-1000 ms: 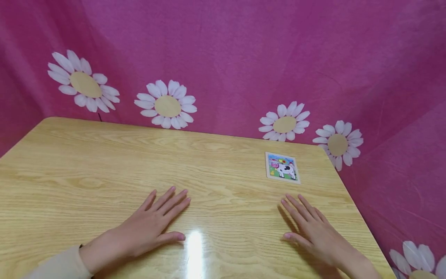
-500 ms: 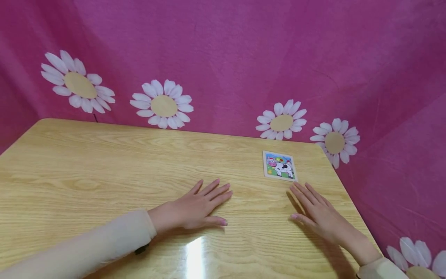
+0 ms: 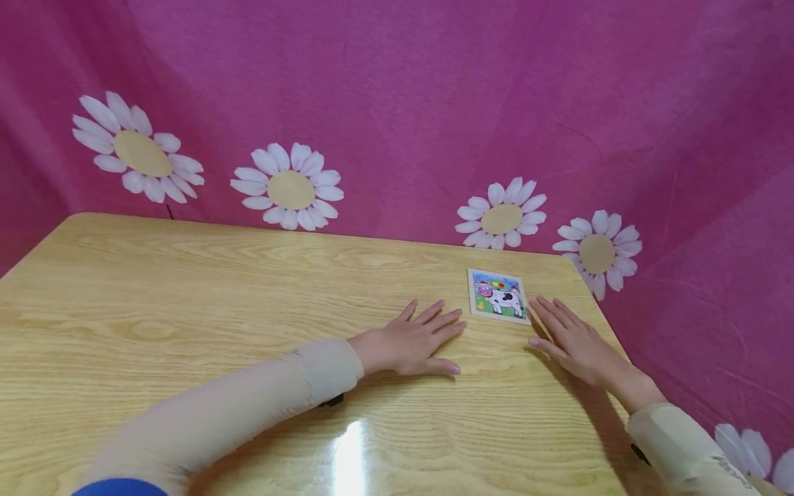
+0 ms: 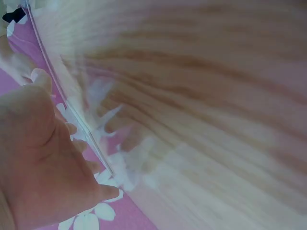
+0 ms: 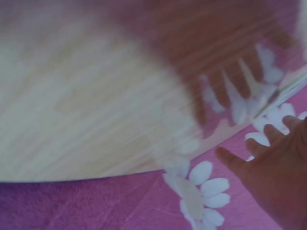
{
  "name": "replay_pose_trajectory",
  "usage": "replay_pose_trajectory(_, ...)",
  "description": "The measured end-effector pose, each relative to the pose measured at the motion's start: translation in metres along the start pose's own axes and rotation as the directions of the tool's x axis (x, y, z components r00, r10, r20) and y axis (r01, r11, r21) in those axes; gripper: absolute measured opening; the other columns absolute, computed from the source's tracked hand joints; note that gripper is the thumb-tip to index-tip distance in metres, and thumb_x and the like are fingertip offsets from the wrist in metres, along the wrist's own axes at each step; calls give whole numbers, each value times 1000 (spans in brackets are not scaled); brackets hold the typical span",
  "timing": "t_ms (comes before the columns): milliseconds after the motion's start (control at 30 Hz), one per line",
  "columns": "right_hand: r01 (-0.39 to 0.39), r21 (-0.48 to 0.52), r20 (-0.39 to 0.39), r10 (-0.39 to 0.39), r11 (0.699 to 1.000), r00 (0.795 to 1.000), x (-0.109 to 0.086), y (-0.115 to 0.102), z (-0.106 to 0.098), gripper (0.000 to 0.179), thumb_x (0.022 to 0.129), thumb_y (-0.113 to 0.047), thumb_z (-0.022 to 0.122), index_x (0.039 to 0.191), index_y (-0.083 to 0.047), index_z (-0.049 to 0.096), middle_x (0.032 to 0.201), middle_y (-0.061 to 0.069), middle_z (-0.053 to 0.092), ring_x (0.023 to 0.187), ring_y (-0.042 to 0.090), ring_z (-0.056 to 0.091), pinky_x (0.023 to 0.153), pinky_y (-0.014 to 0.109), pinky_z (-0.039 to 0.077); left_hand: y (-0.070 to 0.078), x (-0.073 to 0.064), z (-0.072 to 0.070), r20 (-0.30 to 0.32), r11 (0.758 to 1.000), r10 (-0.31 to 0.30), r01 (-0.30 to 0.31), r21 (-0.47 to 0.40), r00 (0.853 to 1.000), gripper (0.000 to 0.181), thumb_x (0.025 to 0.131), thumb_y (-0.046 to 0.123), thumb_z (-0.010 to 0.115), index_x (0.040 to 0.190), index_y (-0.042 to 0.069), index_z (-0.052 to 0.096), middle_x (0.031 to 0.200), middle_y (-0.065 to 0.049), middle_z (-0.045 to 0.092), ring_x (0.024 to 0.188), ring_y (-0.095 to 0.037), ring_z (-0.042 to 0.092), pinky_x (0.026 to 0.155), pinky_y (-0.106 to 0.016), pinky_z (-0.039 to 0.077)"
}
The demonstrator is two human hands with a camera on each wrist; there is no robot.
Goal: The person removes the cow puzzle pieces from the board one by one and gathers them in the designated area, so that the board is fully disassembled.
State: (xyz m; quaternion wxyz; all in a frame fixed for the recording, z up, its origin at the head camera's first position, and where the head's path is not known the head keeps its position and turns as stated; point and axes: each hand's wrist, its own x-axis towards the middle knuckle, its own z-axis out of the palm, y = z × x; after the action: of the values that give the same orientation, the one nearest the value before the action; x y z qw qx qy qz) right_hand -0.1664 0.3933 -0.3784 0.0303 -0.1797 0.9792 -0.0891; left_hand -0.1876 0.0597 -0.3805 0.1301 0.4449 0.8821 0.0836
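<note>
In the head view, a small square cow picture puzzle (image 3: 499,296) with a pale border lies flat near the table's far right corner. My left hand (image 3: 412,341), palm down with fingers spread, is just left of its near corner and apart from it. On the other side, my right hand (image 3: 573,344) has its straight fingertips close to the puzzle's right edge; whether they touch it I cannot tell. Neither hand holds anything. The left wrist view has the left hand (image 4: 43,153) with its fingers extended, and the right wrist view has the right hand (image 5: 273,167) likewise.
The wood-grain table (image 3: 186,296) is glossy and reflects a bright light near its front. A pink curtain (image 3: 397,103) with white daisies hangs behind it and along its right side. The table's right edge runs close beside the right hand.
My left hand has moved right and forward across the table toward the cow puzzle. My right hand has shifted forward and slightly right, to beside the puzzle's right edge.
</note>
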Motion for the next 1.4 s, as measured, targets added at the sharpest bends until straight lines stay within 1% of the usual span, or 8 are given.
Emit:
replay_pose_trajectory(233, -9, -10, 20, 9, 1000, 1000, 22, 19, -1, 75, 99, -48, 51, 157, -12, 21, 160, 17, 21, 144, 44, 15, 104, 72, 20, 9, 30, -3, 6, 997, -12, 11, 77, 1000, 76, 98, 64, 33, 159, 24, 12, 165, 5, 2, 149, -22, -5, 117, -53, 0)
replay_pose_trajectory(433, -29, -15, 42, 30, 999, 999, 33, 27, -2, 74, 100, -49, 47, 158, -14, 18, 161, 15, 20, 145, 42, 13, 105, 72, 18, 10, 50, -5, 24, 995, -45, 42, 95, 999, 76, 97, 65, 32, 159, 26, 9, 164, 12, 0, 149, -21, -6, 117, -53, -1)
replay_pose_trajectory(533, -12, -14, 38, 12, 1000, 999, 35, 28, -2, 72, 101, -48, 48, 158, -14, 21, 161, 13, 20, 145, 42, 13, 106, 71, 17, 8, 57, -2, 43, 994, -70, 65, 93, 997, 76, 96, 67, 31, 159, 30, 7, 162, 16, -3, 149, -19, -9, 117, -52, -3)
replay_pose_trajectory(633, -1, -12, 35, 1, 1000, 999, 36, 28, -1, 69, 102, -46, 46, 157, -13, 22, 161, 12, 20, 145, 43, 13, 106, 71, 16, 7, 60, -2, 53, 993, -87, 82, 90, 995, 76, 95, 68, 31, 158, 32, 6, 162, 19, -3, 148, -18, -11, 117, -52, -4)
replay_pose_trajectory(767, 2, -12, 36, -2, 1000, 999, 37, 26, 2, 66, 103, -43, 44, 157, -13, 21, 162, 12, 18, 145, 43, 12, 106, 72, 14, 9, 55, -7, 57, 992, -94, 89, 94, 994, 75, 96, 67, 32, 158, 33, 9, 162, 19, -1, 149, -19, -9, 117, -52, -3)
replay_pose_trajectory(933, 7, -10, 33, -7, 1000, 999, 36, 21, 6, 63, 104, -41, 42, 157, -12, 21, 161, 13, 19, 146, 42, 11, 106, 72, 11, 11, 41, -11, 44, 993, -78, 73, 91, 996, 74, 97, 66, 34, 158, 31, 14, 163, 17, 4, 149, -21, -5, 117, -53, -1)
replay_pose_trajectory(1100, 33, -6, 24, -33, 999, 999, 33, 10, 8, 59, 105, -36, 43, 156, -11, 25, 160, 14, 21, 146, 42, 11, 106, 72, 12, 7, 27, -9, 42, 995, -65, 61, 85, 997, 74, 96, 65, 35, 158, 31, 13, 163, 17, 4, 149, -22, -5, 117, -54, -1)
replay_pose_trajectory(1400, 52, -8, 30, -52, 999, 998, 30, -21, 18, 64, 103, -43, 46, 156, -13, 27, 160, 10, 24, 147, 39, 10, 109, 69, 9, 1, -7, 2, 45, 997, -65, 63, 55, 997, 77, 95, 66, 40, 158, 30, 15, 163, 16, 5, 149, -23, -4, 116, -56, -1)
